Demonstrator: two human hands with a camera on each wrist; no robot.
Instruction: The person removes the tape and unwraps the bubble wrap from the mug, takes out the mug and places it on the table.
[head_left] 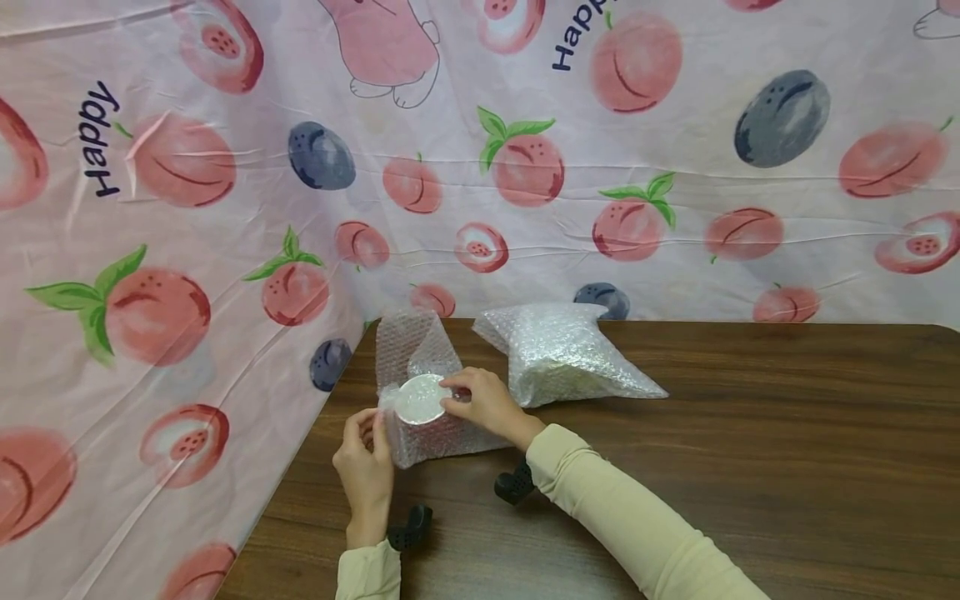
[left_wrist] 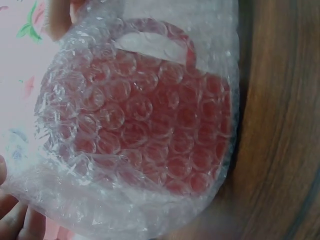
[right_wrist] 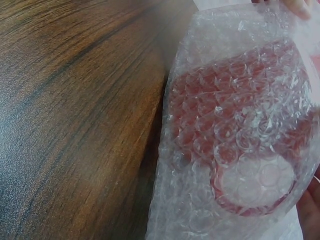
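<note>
A red mug (left_wrist: 145, 110) with a looped handle lies inside clear bubble wrap (right_wrist: 200, 220). Its round, pale end (head_left: 422, 398) faces up in the head view. At the wrap's left edge, my left hand (head_left: 365, 462) pinches the plastic between thumb and curled fingers. My right hand (head_left: 486, 407) holds the wrapped mug from the right, thumb and fingers at the edge of the pale end. Both wrist views show the red side and handle through the bubbles, with fingertips only at the frame edges.
A second bubble-wrapped bundle (head_left: 562, 354) lies on the brown wooden table (head_left: 720, 467), just behind and right of my right hand. Part of the first wrap stands up behind the mug. A fruit-printed cloth (head_left: 540, 242) hangs behind the table and along its left side.
</note>
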